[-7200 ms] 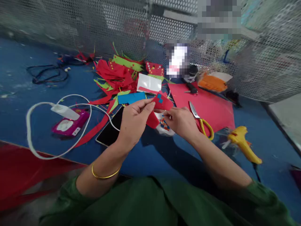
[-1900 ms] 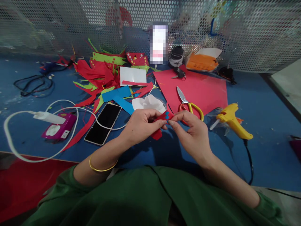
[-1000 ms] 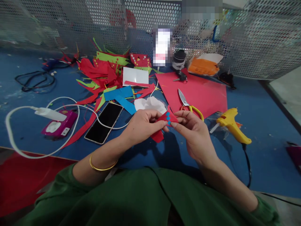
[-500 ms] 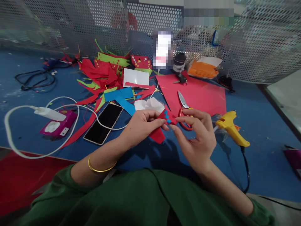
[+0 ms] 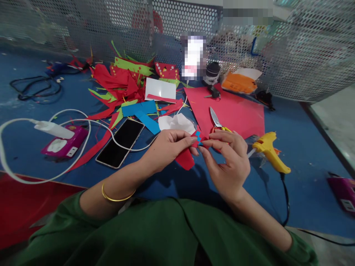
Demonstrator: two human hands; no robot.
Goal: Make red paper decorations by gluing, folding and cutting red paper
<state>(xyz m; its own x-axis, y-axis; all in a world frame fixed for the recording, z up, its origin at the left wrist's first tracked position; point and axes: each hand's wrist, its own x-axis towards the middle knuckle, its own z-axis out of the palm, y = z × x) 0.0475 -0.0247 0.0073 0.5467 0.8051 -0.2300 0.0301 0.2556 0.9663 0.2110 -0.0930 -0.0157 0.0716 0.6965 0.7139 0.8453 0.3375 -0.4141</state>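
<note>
A red paper piece with small blue squares near its upper end is held above the table, in front of my body. My left hand pinches it between thumb and fingers from the left. From the right, the thumb and fingertips of my right hand close on its edge beside the blue squares. Scissors with red and yellow handles lie just beyond my right hand, partly hidden by its fingers. Crumpled white paper rests behind my left hand.
On the blue table lie a phone, a purple power strip with white cable, blue strips, red and green scraps, a red sheet and a yellow glue gun. A mesh screen stands behind.
The red piece is tilted differently between my fingers, its blue squares now seen more narrowly. My right hand has shifted slightly left. The camera view has moved a little.
</note>
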